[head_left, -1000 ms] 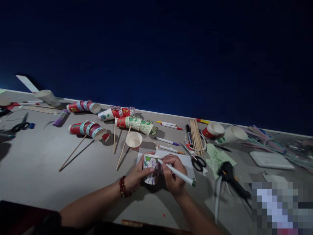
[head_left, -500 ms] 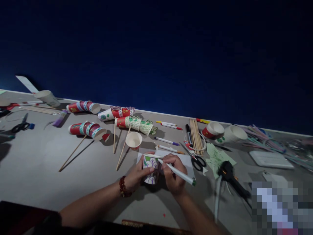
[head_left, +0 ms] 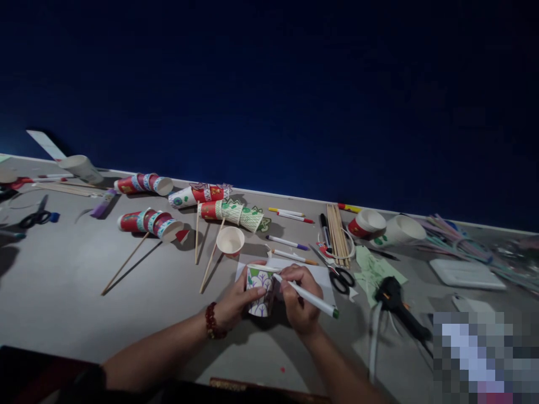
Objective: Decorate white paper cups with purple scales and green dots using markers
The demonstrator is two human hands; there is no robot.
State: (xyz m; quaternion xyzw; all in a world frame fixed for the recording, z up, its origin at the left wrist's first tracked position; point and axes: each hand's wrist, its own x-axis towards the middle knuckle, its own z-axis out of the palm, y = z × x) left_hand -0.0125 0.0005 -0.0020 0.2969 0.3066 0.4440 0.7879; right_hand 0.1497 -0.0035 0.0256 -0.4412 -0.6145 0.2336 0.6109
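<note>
A paper cup (head_left: 260, 300) with purple scale-like lines and a green band near its rim is gripped by my left hand (head_left: 236, 300), thumb across its front. My right hand (head_left: 304, 300) holds a white marker (head_left: 314, 300) with a green end; its tip meets the cup's right side just below the rim. Beneath them lies a sheet of white paper (head_left: 322, 274). Another paper cup (head_left: 230, 242) stands open side up just beyond my left hand. My left fingers behind the cup are partly hidden.
Joined-cup figures on sticks (head_left: 229, 212) lie beyond my hands. Right of centre are scissors (head_left: 342, 279), wooden sticks (head_left: 337, 235), crumpled green paper (head_left: 373, 269) and a black glue gun (head_left: 396, 306). Several markers (head_left: 287, 243) lie near the middle. Dark scissors (head_left: 37, 216) are far left.
The marker tip has shifted very slightly along the cup's right side. My left hand and the cup stay in practically the same place.
</note>
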